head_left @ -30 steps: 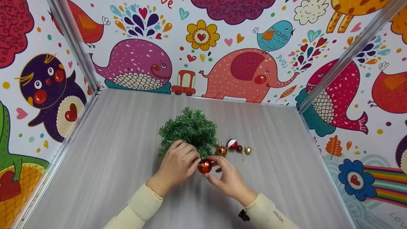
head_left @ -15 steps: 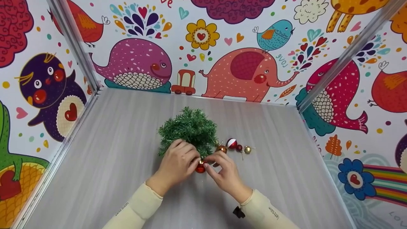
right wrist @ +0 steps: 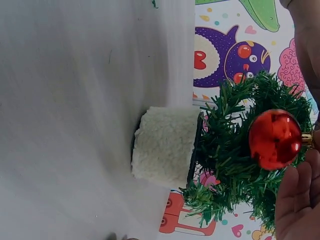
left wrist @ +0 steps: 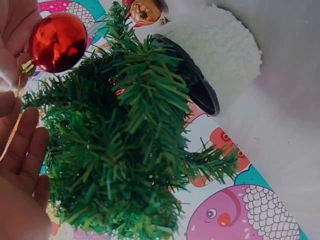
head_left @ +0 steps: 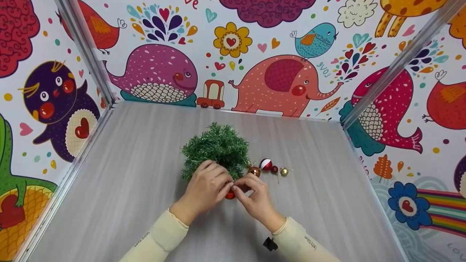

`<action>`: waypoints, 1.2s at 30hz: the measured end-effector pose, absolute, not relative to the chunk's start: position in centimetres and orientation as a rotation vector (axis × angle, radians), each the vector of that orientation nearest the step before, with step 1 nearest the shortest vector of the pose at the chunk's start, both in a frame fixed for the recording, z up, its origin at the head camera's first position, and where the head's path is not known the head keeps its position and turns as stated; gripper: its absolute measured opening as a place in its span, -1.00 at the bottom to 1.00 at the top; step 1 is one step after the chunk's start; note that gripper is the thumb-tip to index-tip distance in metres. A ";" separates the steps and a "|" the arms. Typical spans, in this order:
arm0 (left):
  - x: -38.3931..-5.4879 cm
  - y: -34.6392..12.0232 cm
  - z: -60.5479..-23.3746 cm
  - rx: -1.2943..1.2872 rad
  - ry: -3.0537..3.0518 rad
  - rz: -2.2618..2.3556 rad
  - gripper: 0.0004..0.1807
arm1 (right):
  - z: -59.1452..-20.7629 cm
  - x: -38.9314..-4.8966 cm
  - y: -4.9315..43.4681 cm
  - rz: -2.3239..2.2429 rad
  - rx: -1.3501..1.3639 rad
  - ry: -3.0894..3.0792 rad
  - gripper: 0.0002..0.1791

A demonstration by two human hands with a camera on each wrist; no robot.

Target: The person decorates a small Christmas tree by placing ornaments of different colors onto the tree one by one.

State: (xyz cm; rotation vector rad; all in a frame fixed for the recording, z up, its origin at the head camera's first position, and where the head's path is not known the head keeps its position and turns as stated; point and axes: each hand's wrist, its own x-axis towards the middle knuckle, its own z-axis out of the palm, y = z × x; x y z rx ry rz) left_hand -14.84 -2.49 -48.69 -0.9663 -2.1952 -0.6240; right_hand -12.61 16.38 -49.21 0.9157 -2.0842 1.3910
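Observation:
A small artificial Christmas tree [head_left: 214,143] stands upright before me, its pot wrapped in white fuzzy cloth [right wrist: 165,145]. A shiny red Christmas ball [right wrist: 275,139] with a gold cap hangs at the near side of the tree. Its thin gold string [left wrist: 20,85] runs up to my fingers. Both my left hand [head_left: 205,185] and my right hand [head_left: 259,196] pinch at this string, fingertips together just above the ball. In the head view my fingers hide most of the ball, and the end of the string is hidden.
Right of the tree lie a copper ball [head_left: 255,171], a red-and-white ball [head_left: 266,165], a small dark red ball [head_left: 274,169] and a small gold ball [head_left: 284,171]. Printed cartoon panels [head_left: 153,72] wall in the grey table [head_left: 309,203] at the back and sides.
My right hand has moved left, from holding the red ball's side to pinching its string. The ball has shifted slightly left and down beneath my fingers. My left hand has barely moved.

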 end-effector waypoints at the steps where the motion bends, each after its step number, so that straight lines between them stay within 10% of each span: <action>1: -14.9 -2.5 -48.7 -0.961 -2.196 -0.620 -0.94 | -49.1 -12.6 16.4 1.399 0.906 -2.082 -0.78; 36: -15.1 -1.3 -48.1 -0.695 -2.178 -0.626 -0.89 | -47.2 -13.7 16.4 1.456 0.600 -2.247 -0.85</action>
